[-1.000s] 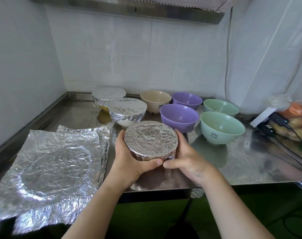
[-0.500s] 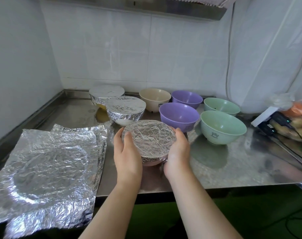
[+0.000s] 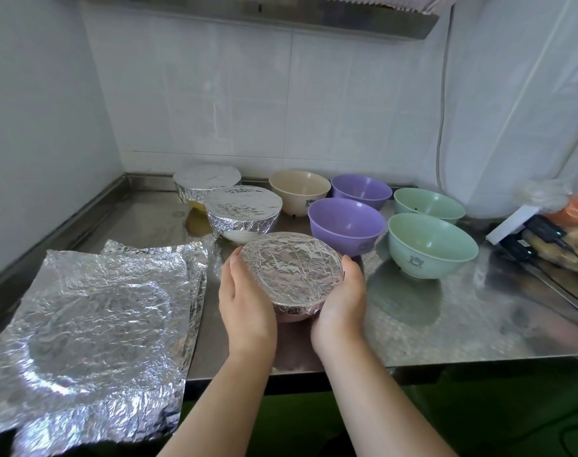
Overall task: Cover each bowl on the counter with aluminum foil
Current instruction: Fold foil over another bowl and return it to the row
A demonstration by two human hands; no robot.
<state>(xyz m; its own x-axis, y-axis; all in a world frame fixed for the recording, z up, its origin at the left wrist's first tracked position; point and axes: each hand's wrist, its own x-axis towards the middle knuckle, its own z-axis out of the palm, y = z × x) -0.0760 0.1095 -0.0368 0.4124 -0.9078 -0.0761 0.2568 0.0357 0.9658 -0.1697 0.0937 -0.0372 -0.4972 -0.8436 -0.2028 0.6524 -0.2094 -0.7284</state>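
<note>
- Foil-covered bowl (image 3: pixel 290 267) at frame centre, on the steel worktop (image 3: pixel 462 318).
- Left hand (image 3: pixel 246 305) and right hand (image 3: pixel 342 303) cup its sides, fingers wrapped around the foil edge.
- Two more covered bowls (image 3: pixel 243 207) behind it, upper left.
- Five uncovered bowls (image 3: pixel 347 222) to the right.
- Foil sheets (image 3: pixel 89 318) lie lower left.

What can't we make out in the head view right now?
- Contents of the three foil-covered bowls: the held bowl, the middle one and the back one; the foil hides them.
- Fingertips of the left hand and right hand: behind the held bowl.
- Foil sheets: cut off at the left and bottom edges; count unclear.
- Bagged items at the right edge: cut off, blurred.
</note>
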